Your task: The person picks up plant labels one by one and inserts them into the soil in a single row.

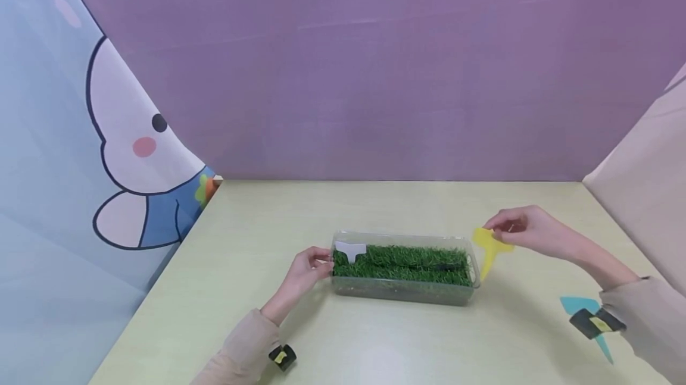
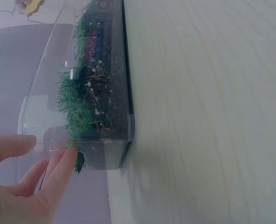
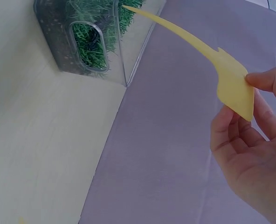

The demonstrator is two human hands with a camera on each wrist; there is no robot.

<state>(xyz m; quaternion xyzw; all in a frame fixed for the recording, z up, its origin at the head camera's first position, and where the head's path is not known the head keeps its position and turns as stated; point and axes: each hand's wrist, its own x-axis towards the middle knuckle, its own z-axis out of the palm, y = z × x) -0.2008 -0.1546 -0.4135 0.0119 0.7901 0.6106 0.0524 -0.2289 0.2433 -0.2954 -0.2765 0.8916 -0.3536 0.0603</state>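
Observation:
A clear plastic box (image 1: 402, 293) stands on the table, with green artificial grass (image 1: 412, 257) over dark soil inside. My left hand (image 1: 306, 271) holds the box's left end; in the left wrist view the thumb (image 2: 17, 145) is at the rim and the fingers lie along the end wall. A white T-shaped plant label (image 1: 351, 250) stands upright in the grass near that end. My right hand (image 1: 530, 231) pinches a yellow plant label (image 1: 490, 247) by its broad head, just off the box's right end. Its pointed stem hangs down, the tip overlapping the box in the right wrist view.
A teal plant label (image 1: 581, 303) lies on the table (image 1: 396, 349) at the right, partly hidden by the right wrist's camera band (image 1: 597, 322). A purple curtain (image 1: 375, 75) closes off the back, and a blue printed cloth (image 1: 53, 194) hangs at the left.

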